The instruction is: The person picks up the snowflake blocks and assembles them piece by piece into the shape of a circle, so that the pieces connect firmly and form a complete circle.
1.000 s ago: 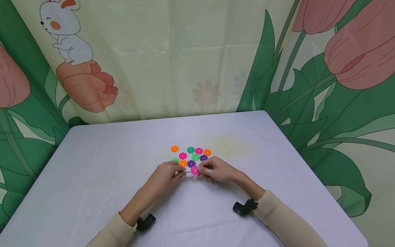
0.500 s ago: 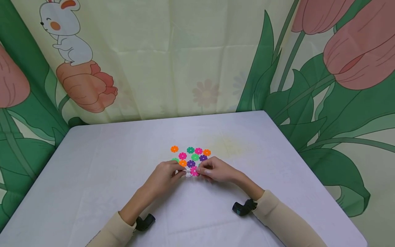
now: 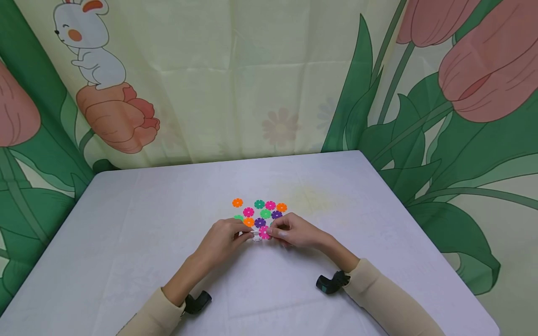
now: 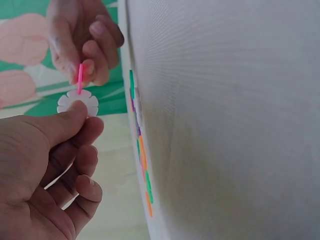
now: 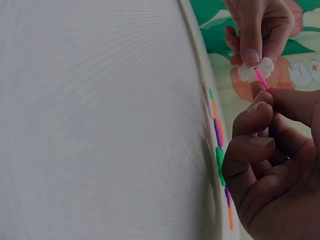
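Observation:
My left hand [image 3: 227, 235] pinches a white notched snowflake disc [image 4: 64, 106] between thumb and index finger. Opposite it, my right hand [image 3: 296, 231] pinches a pink snowflake disc [image 3: 264, 232] the same way. In the left wrist view the pink disc shows edge-on, its lower end right at a notch in the white disc's rim. The right wrist view shows the two discs meeting crosswise, the pink one slanting against the white one's middle. Both are held above the table, close in front of the other discs. Remaining fingers of both hands are bent loosely.
Several loose snowflake discs lie flat on the white table [image 3: 176, 200] just beyond the hands, among them an orange disc [image 3: 237, 203], a teal disc [image 3: 259, 204] and a purple disc [image 3: 259, 223]. A printed curtain [image 3: 201, 93] hangs behind the table's far edge.
Both hands stay almost where they were, holding the white and pink discs together. The pink disc has shifted only very slightly left; the loose discs lie as before.

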The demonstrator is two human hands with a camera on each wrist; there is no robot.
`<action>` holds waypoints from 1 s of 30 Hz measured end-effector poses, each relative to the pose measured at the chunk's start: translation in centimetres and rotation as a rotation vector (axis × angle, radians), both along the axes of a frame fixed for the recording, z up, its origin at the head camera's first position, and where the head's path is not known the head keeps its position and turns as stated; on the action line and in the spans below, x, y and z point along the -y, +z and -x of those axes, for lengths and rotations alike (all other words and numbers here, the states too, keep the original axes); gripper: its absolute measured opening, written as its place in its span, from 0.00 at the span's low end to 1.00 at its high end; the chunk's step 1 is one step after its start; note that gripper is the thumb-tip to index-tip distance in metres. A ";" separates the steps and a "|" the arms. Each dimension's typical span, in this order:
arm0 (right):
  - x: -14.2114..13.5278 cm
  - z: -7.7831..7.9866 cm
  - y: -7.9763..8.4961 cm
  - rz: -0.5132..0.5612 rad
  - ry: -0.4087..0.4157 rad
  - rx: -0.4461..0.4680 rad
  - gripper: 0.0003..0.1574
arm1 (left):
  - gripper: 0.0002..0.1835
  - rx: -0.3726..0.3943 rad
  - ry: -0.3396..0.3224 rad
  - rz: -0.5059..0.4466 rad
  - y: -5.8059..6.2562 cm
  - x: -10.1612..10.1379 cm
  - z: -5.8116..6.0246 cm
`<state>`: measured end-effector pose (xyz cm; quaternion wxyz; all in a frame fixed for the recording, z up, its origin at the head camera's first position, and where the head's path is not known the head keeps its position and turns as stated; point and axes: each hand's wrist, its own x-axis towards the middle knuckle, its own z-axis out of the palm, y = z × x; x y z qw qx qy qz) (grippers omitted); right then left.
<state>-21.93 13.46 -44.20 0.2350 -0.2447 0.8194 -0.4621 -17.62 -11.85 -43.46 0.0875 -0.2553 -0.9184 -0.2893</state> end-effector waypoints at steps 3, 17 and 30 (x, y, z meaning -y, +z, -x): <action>0.0 0.0 0.0 0.006 -0.001 0.008 0.16 | 0.06 -0.004 -0.005 -0.012 0.0 0.0 0.0; 0.1 -0.1 0.0 0.005 0.001 0.020 0.15 | 0.07 -0.021 -0.008 -0.023 0.0 0.2 0.0; 0.2 -0.2 -0.1 0.030 0.005 0.032 0.15 | 0.07 -0.046 -0.025 -0.023 -0.2 0.1 0.0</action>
